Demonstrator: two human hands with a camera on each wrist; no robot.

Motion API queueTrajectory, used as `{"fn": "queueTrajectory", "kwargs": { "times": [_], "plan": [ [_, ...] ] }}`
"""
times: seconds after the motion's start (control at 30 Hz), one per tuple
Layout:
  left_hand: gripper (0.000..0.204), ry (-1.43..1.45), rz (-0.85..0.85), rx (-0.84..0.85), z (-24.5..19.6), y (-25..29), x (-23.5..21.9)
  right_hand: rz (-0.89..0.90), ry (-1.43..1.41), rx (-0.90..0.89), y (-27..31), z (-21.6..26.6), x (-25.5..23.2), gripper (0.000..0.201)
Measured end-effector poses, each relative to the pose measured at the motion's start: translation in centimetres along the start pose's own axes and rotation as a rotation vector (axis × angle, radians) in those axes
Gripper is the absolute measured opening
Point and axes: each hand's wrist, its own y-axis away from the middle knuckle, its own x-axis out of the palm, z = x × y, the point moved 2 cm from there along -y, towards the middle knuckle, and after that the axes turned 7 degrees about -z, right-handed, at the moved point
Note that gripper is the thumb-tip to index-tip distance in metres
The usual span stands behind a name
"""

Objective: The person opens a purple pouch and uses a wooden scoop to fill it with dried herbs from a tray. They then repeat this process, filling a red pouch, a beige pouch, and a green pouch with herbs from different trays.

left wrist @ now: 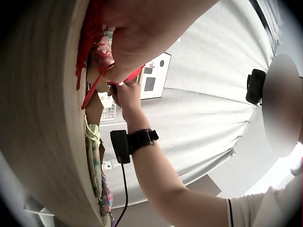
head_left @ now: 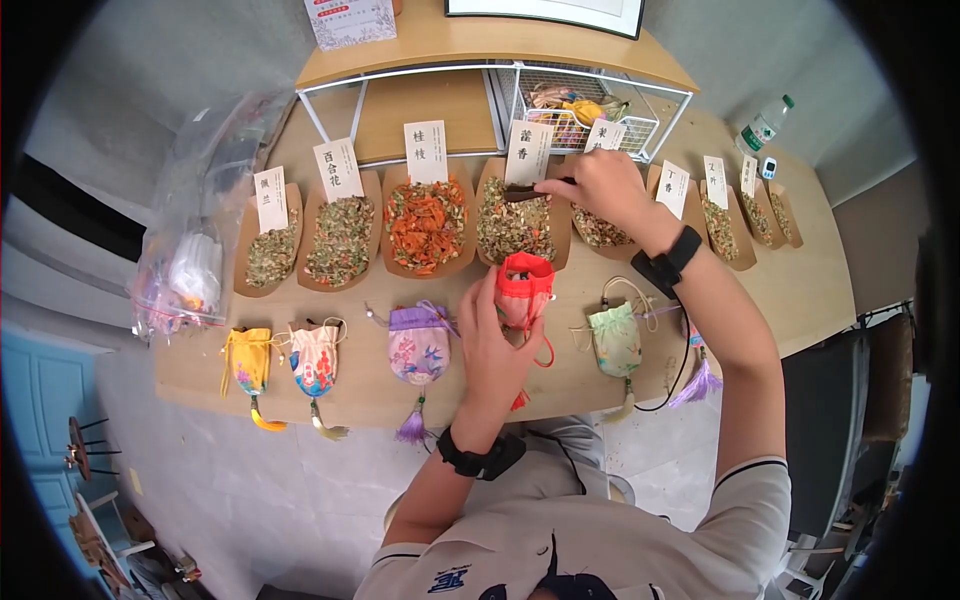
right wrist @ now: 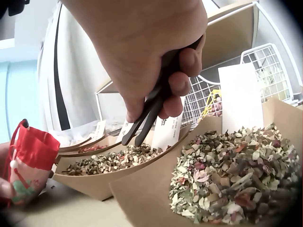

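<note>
My right hand [head_left: 615, 195] grips dark tongs [head_left: 522, 191] over the upper part of the fourth paper tray of chopped herbs [head_left: 515, 225]. In the right wrist view the two tips of the tongs [right wrist: 150, 111] stand slightly apart above the herbs, with nothing visible between them. My left hand [head_left: 492, 340] holds a red-topped drawstring pouch [head_left: 524, 290] upright just in front of that tray, its mouth spread. The left wrist view shows the pouch [left wrist: 102, 54] partly hidden behind my left hand [left wrist: 142, 38].
Other herb trays with labels stand in a row on both sides [head_left: 428, 235]. Several tasselled pouches [head_left: 419, 345] lie along the front edge. Behind are a shelf [head_left: 500, 42] and wire basket [head_left: 590, 128]; a bottle [head_left: 765, 127] is back right, plastic bags [head_left: 195, 230] left.
</note>
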Motion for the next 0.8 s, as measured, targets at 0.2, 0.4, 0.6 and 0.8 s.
{"fn": "queueTrajectory", "kwargs": {
  "times": [0.2,0.4,0.6,0.8],
  "plan": [
    [0.084,-0.008,0.026,-0.026,0.2,0.0,0.2,-0.024,-0.059,-0.016,-0.5,1.3,2.0,0.05],
    [0.084,0.012,0.006,0.014,0.2,0.0,0.4,0.116,0.027,-0.17,0.8,1.7,0.3,0.05],
    [0.084,0.008,0.015,0.023,0.3,0.0,0.4,0.114,0.037,-0.222,1.7,0.2,0.9,0.046],
    [0.086,-0.015,0.008,0.036,0.4,0.1,0.4,0.053,0.086,-0.297,1.8,0.2,-0.3,0.051]
  ]
}}
